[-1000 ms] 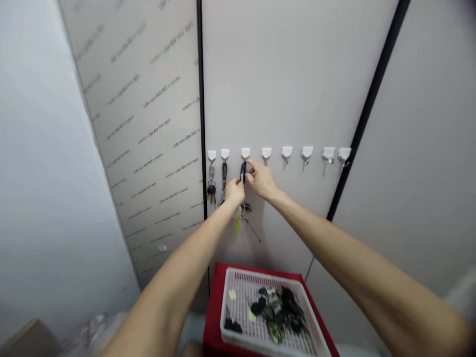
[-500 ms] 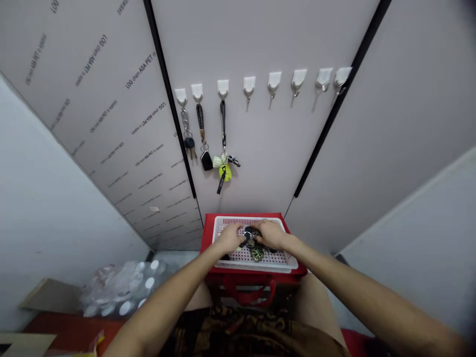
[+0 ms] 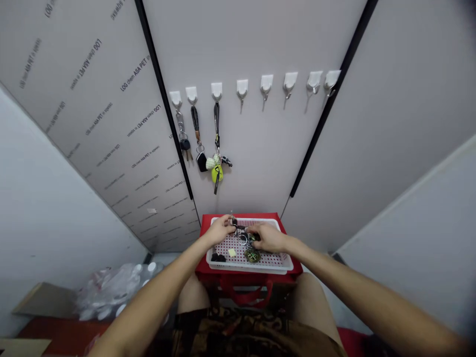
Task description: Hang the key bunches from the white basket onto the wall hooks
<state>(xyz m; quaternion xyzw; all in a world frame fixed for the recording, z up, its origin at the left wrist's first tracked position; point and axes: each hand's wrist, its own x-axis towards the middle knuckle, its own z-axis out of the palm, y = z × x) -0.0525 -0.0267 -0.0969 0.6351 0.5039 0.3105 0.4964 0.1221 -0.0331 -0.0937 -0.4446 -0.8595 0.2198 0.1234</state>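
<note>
From the head view, your left hand [image 3: 219, 229] and right hand [image 3: 268, 237] have drawn slightly apart, low over the white plastic basket [image 3: 245, 269]. Your left fingers pinch a small key [image 3: 233, 221], your right rests by the tangled keys [image 3: 247, 239], and three key sets [image 3: 217, 173] hang from the wall hooks [image 3: 241, 88] above.

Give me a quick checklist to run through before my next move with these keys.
1. Left hand on the keys: ok, a key stands up at its fingers.
2. Right hand grip: cannot tell, the fingers hide what they hold.
3. Free white hooks: ok, five are bare.
4. Hanging bunch on the third hook: cannot tell whether it touches the black fob beside it.
5. White plastic tray: ok, seated on the red bag.
</note>
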